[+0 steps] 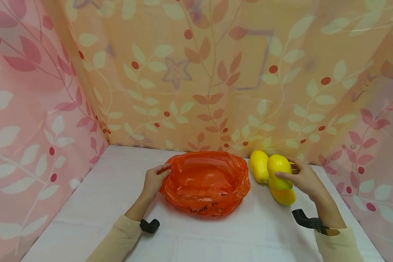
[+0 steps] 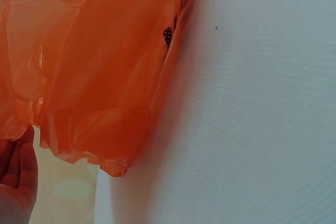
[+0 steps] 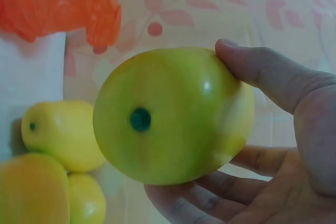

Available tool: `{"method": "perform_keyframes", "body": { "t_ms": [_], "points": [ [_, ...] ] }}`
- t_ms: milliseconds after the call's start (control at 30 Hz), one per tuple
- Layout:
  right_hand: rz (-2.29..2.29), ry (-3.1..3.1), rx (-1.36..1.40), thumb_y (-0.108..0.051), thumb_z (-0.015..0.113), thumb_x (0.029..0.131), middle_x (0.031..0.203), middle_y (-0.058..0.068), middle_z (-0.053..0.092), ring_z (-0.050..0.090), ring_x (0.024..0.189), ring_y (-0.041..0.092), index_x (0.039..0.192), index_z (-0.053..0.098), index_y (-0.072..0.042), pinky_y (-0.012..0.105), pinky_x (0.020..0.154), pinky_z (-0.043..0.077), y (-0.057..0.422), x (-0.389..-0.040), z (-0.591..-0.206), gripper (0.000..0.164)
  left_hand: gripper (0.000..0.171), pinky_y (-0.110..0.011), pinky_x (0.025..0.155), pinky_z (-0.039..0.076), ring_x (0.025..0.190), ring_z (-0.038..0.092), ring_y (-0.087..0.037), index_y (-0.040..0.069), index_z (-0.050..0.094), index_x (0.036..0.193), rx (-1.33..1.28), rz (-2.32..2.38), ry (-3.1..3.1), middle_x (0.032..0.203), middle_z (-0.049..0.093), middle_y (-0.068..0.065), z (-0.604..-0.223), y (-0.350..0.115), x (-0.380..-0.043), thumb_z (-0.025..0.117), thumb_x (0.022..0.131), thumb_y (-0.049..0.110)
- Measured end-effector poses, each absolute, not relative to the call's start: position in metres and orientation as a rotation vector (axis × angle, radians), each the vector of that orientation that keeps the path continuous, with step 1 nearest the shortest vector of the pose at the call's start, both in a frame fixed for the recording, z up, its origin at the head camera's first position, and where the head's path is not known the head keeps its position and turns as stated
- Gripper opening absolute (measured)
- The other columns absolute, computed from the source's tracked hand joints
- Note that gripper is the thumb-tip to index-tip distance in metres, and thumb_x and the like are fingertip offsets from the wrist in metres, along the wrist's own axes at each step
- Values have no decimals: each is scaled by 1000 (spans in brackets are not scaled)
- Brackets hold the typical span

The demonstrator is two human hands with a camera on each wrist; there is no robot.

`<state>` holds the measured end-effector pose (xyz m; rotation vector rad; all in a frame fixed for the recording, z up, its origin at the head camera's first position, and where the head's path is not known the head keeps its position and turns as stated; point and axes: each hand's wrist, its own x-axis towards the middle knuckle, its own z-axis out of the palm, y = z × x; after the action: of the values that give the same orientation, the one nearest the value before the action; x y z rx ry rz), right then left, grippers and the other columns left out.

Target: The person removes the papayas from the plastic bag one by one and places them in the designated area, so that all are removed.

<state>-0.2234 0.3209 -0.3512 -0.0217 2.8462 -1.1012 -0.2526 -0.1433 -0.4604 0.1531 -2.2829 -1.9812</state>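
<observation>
An orange-red plastic bag (image 1: 204, 178) with dark lettering stands on the table, its wide mouth facing up. At its left rim my left hand (image 1: 155, 180) pinches the plastic; in the left wrist view the fingers (image 2: 26, 163) are partly behind the bag. My right hand (image 1: 304, 178) grips a yellow-green mango (image 3: 163, 116), thumb on one side and fingers around the other, with its dark green stem end facing the wrist camera. The held mango overlaps an orange-yellow mango (image 1: 283, 196) in the head view. A yellow mango (image 1: 258, 165) lies to its left.
Another yellow fruit (image 3: 86, 200) shows beside the others in the right wrist view. The white-covered table (image 1: 190, 240) is bordered by a patterned cloth backdrop (image 1: 144, 91) behind and at both sides.
</observation>
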Motion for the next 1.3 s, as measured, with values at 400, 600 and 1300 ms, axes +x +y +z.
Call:
{"method": "perform_keyframes", "body": {
  "t_ms": [400, 600, 1300],
  "points": [
    [-1056, 2866, 62, -48, 61, 92, 142, 38, 34, 43, 120, 53, 151, 20, 6, 63, 94, 48, 354, -217, -360, 90, 32, -7, 78, 49, 118, 58, -24, 3, 67, 123, 156, -1988, -2274, 131, 62, -17, -461, -144, -253, 65, 92, 10],
    [-1072, 2871, 77, -46, 61, 93, 141, 38, 34, 42, 120, 54, 149, 25, 6, 65, 94, 47, 365, -214, -365, 85, 32, -7, 79, 48, 119, 57, -23, 2, 67, 122, 149, -1982, -2262, 131, 63, -17, -462, -145, -253, 66, 92, 10],
    [-1060, 2876, 102, -46, 62, 92, 141, 39, 33, 41, 117, 55, 150, 25, 2, 60, 86, 53, 393, -206, -375, 84, 32, -8, 82, 49, 125, 55, -26, 3, 67, 124, 158, -1968, -2284, 134, 61, -17, -461, -145, -251, 65, 92, 10]
  ]
}}
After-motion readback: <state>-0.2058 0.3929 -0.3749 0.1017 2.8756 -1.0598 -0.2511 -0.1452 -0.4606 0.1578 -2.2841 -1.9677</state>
